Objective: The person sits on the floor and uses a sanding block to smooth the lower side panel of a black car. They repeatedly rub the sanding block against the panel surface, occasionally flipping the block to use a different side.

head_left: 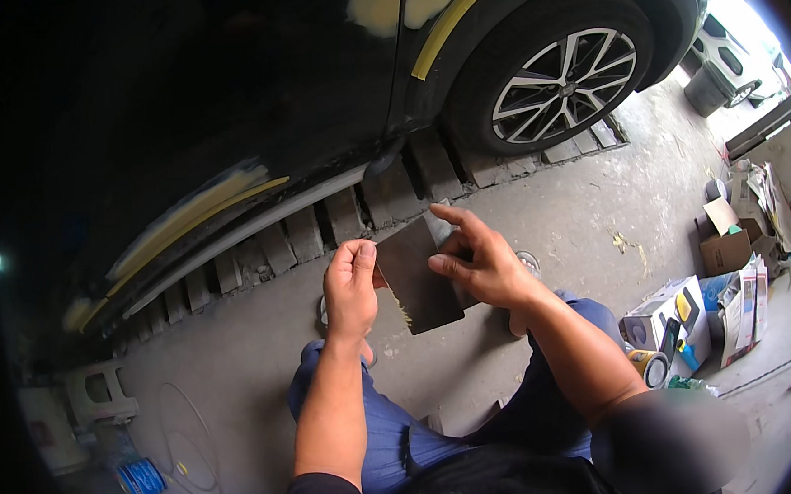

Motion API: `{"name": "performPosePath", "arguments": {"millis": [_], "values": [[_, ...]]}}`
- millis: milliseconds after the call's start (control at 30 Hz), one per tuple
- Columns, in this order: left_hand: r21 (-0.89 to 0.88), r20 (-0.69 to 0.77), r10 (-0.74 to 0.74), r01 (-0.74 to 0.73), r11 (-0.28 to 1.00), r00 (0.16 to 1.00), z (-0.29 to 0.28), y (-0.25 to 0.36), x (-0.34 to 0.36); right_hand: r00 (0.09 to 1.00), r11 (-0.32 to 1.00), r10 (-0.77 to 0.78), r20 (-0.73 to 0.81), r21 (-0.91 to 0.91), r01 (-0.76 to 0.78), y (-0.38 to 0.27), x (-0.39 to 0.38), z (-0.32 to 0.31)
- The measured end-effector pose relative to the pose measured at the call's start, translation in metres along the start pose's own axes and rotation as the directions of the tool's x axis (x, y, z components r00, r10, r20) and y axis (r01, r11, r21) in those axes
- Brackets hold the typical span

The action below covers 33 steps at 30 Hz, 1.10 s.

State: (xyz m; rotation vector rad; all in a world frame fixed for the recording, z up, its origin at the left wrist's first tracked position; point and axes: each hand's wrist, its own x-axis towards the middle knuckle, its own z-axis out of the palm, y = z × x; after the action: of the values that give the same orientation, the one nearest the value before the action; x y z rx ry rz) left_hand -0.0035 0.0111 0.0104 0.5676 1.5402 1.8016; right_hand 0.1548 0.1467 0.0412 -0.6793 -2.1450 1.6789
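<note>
Right now we hold a dark sheet (415, 277) at the centre, its ragged edge toward eight o'clock. Our left hand (351, 284) pinches its ten-o'clock corner between thumb and fingers; our right hand (485, 261) grips the three-o'clock side, thumb on its face, forefinger spread, other fingers partly hidden. A car wheel (570, 90) stands near two o'clock, a blue can (141, 480) near eight.

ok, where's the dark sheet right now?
Near the centre of the head view: the dark sheet is held between the left grip and right grip, below and left of the wheel.
</note>
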Motion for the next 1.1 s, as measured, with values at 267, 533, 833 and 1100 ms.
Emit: {"name": "performPosePath", "arguments": {"millis": [267,533,833,1100], "values": [[0.019,-0.107,-0.045,0.047,0.999,0.993,-0.006,-0.003,-0.002,0.973,0.982,0.067,-0.221,0.185,-0.026,0.009,0.003,-0.007],[0.012,0.242,-0.212,0.215,0.976,0.947,0.016,-0.007,-0.025,0.900,0.944,0.094,-0.425,0.326,0.055,0.016,0.009,-0.010],[-0.400,-0.107,0.001,-0.044,0.916,0.994,0.011,-0.015,-0.015,0.850,0.999,-0.042,-0.525,-0.020,0.037,0.022,0.013,-0.037],[-0.189,-0.213,0.133,-0.175,0.966,0.968,0.008,-0.023,-0.013,0.845,0.930,-0.364,-0.392,-0.205,0.306,0.011,0.007,-0.037]]}}
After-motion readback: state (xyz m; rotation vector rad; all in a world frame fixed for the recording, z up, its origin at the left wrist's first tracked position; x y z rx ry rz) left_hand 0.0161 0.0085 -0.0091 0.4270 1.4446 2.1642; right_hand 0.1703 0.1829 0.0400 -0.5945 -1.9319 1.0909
